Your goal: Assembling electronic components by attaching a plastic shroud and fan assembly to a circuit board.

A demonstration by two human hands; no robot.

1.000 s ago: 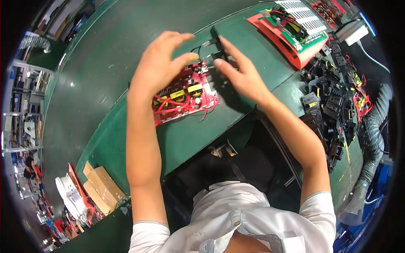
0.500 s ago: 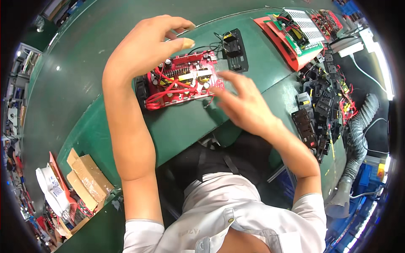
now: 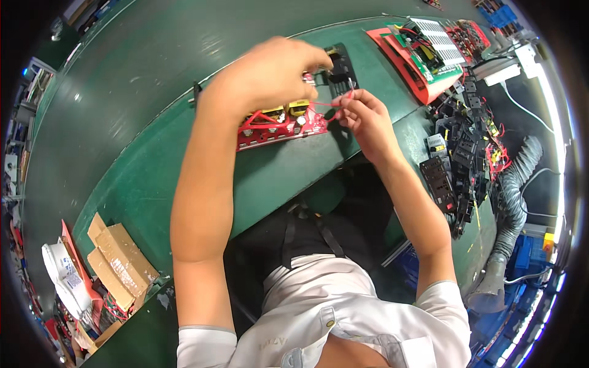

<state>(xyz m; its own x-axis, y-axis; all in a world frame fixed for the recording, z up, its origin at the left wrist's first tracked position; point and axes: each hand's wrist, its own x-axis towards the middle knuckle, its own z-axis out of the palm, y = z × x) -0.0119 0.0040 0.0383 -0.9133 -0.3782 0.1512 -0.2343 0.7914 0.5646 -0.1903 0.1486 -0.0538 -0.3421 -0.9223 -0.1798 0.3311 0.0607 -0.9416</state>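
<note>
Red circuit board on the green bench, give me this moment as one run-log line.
left hand: over red circuit board, grip unclear | right hand: pinching red wire | black heatsink part: behind board | green bench

Table (image 3: 153,178): matt green, smooth mat finish. Circuit board (image 3: 279,126): glossy red, yellow plastic parts. Wire (image 3: 325,105): thin red plastic. Boxes (image 3: 119,264): rough brown cardboard. Hose (image 3: 512,208): ribbed grey plastic.
</note>
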